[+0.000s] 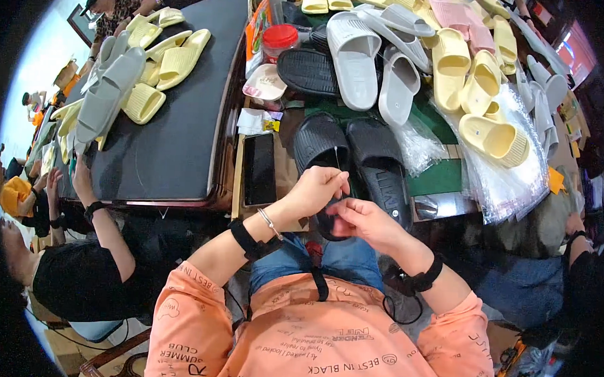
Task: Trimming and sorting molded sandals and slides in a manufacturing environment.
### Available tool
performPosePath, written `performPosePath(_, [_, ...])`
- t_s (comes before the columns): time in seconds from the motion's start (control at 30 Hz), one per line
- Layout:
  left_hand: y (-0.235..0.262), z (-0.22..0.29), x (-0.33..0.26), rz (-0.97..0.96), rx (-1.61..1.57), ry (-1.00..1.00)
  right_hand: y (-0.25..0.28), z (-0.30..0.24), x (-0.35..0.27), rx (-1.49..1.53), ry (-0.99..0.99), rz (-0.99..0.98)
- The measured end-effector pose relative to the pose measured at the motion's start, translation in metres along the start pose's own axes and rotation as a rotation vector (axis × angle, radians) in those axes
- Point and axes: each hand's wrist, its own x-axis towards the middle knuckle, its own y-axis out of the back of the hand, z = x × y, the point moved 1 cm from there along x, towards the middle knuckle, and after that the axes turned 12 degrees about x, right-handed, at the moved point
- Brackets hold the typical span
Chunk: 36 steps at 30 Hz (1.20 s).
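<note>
Over a pair of black slippers, both my hands are close together. My left hand [322, 189] is closed in a pinch at a thin pale strand [336, 156], which rises toward the strap of the left black slipper [314, 136]. Just below and to the right, my right hand [367, 221] has its fingers drawn together; they are partly blurred, and what they hold cannot be made out. The right black slipper [378, 151] lies beside the other one, toes pointing away from me. Part of the left slipper is hidden beneath my hands.
A dark phone [259, 170] lies left of the slippers, near a pink-white dish [265, 83] and a red-lidded jar [279, 38]. Grey slippers [353, 57], yellow slippers [482, 82] and clear plastic bags [502, 175] crowd the table's far and right side. People sit on both sides.
</note>
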Motion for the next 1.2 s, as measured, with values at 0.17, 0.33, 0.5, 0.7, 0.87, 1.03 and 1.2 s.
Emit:
performPosePath(0.17, [0.036, -0.005, 0.013, 0.210, 0.281, -0.028, 0.004, 0.004, -0.004, 0.323, -0.225, 0.043])
performPosePath(0.33, [0.092, -0.025, 0.079, 0.692, 0.599, -0.155, 0.007, -0.002, 0.003, 0.308, -0.242, 0.059])
performPosePath(0.5, [0.068, -0.052, 0.116, 0.339, 0.896, 0.084, 0.001, -0.012, 0.057, 0.451, -0.184, 0.178])
performPosePath(0.7, [0.049, -0.014, 0.104, 0.240, 0.591, 0.381, 0.007, -0.002, 0.127, 0.476, -0.088, 0.189])
performPosePath(0.87, [0.045, -0.030, 0.123, 0.353, 0.466, 0.438, 0.000, -0.005, 0.129, 0.449, -0.118, 0.304])
performPosePath(1.03, [0.047, -0.054, 0.131, 0.508, 0.311, 0.261, -0.013, -0.028, 0.058, -0.023, -0.082, 0.121])
performPosePath(1.2, [0.046, -0.020, 0.132, 0.694, -0.637, 0.116, 0.032, -0.037, -0.051, -0.470, 0.132, 0.203])
